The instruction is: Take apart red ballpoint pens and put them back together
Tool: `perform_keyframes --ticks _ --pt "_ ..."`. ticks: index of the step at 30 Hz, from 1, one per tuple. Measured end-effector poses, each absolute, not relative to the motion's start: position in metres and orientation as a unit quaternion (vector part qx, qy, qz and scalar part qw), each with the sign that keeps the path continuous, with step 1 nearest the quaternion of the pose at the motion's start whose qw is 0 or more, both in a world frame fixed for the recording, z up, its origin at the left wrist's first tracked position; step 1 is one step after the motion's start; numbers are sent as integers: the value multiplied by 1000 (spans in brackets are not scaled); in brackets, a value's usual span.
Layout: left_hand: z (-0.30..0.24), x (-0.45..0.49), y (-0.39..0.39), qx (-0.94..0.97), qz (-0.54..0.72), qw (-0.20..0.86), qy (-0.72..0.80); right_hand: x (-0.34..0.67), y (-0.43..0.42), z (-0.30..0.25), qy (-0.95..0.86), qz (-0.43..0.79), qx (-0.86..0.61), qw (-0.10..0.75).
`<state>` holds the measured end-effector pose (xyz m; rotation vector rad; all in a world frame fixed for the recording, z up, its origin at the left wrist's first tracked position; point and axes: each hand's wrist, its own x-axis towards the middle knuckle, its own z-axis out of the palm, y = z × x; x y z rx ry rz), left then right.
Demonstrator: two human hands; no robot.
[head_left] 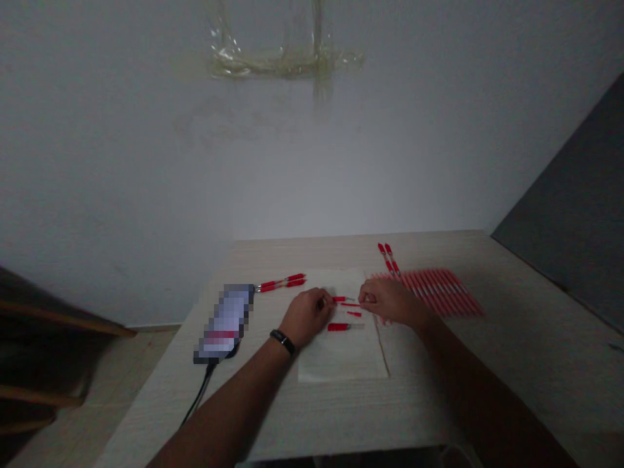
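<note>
Pale tabletop, hands beside red pen parts

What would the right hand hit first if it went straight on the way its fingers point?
The right hand would probably meet the small red pen pieces first, then the left hand; their heights are hard to judge.

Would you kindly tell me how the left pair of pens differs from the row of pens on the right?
The left pair of pens is just two; the row of pens holds many more. In the picture, the left pair slants up rightward; the row's pens slant down rightward. Both look mainly red.
</note>
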<state>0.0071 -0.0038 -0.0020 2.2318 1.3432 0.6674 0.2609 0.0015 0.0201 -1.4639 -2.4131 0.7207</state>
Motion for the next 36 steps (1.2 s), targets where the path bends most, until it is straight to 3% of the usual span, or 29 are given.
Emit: perform_keyframes --ticks 36 --pt "-6 5 -1 782 227 213 539 264 4 22 -818 247 -514 69"
